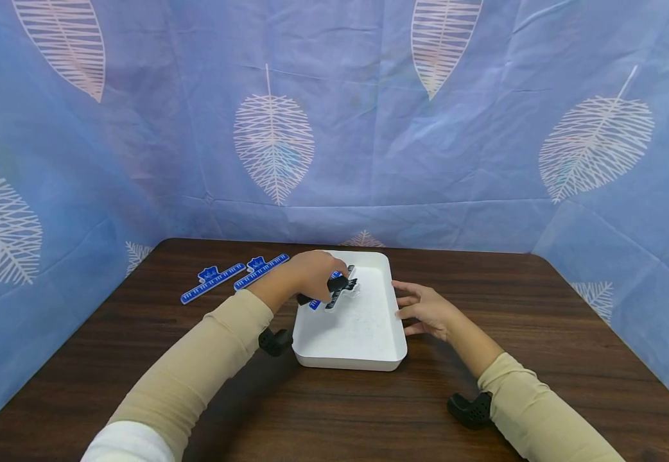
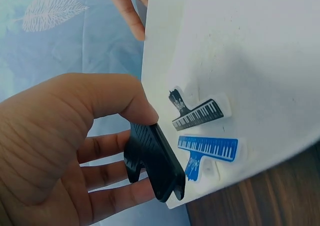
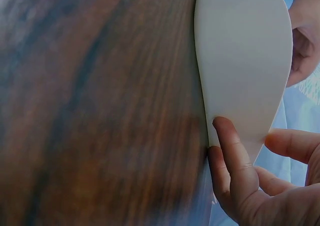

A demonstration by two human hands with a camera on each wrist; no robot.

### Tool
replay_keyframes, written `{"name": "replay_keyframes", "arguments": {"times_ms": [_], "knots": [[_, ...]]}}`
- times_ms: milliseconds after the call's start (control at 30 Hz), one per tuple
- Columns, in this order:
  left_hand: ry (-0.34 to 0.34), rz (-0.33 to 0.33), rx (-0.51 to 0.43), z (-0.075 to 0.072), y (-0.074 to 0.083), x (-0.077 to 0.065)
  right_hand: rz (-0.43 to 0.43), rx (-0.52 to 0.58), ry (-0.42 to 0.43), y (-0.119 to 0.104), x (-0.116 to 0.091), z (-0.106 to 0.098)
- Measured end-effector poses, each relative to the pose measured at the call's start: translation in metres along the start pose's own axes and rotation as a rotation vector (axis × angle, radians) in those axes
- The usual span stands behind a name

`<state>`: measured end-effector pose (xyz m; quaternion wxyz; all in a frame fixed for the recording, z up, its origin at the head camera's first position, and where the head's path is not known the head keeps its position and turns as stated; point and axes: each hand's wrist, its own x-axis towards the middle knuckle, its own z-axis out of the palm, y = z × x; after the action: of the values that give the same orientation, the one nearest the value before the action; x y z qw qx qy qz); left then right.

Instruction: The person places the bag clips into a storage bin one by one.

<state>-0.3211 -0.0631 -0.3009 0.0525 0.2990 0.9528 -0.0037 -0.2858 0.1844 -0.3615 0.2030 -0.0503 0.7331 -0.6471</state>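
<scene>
My left hand point(image 1: 313, 274) is over the left part of a white tray point(image 1: 348, 362) and pinches a black clip point(image 2: 156, 161) between thumb and fingers. Inside the tray, close by that hand, lie a black clip with a piano-key pattern point(image 2: 198, 115) and a blue piano-key clip point(image 2: 208, 148), side by side in the left wrist view. In the head view the left hand partly covers them. My right hand point(image 1: 427, 312) touches the tray's right side, its fingers spread loosely along the outer wall point(image 3: 240, 60) and the thumb at the rim.
Two more blue piano-key clips, one farther left point(image 1: 212, 282) and one nearer the tray point(image 1: 258, 271), lie on the dark wooden table point(image 1: 519, 308). A blue cloth with white leaf prints point(image 1: 340, 154) hangs behind the table and along its sides.
</scene>
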Motion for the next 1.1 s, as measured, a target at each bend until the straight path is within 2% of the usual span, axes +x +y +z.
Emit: {"name": "replay_keyframes", "arguments": {"times_ms": [300,500,900,1100], "knots": [[-0.03,0.021,-0.041,0.004,0.006,0.013,0.002,-0.011,0.003,-0.001,0.0,0.0],[-0.089,0.062,-0.061,0.009,0.012,0.022,0.005,-0.004,0.009,-0.001,0.0,0.001],[-0.191,0.052,0.067,0.024,0.033,0.035,0.0,-0.003,0.007,0.002,0.001,-0.002],[-0.196,0.043,0.112,0.026,0.042,0.038,-0.004,-0.006,-0.002,0.001,0.0,-0.001]]}}
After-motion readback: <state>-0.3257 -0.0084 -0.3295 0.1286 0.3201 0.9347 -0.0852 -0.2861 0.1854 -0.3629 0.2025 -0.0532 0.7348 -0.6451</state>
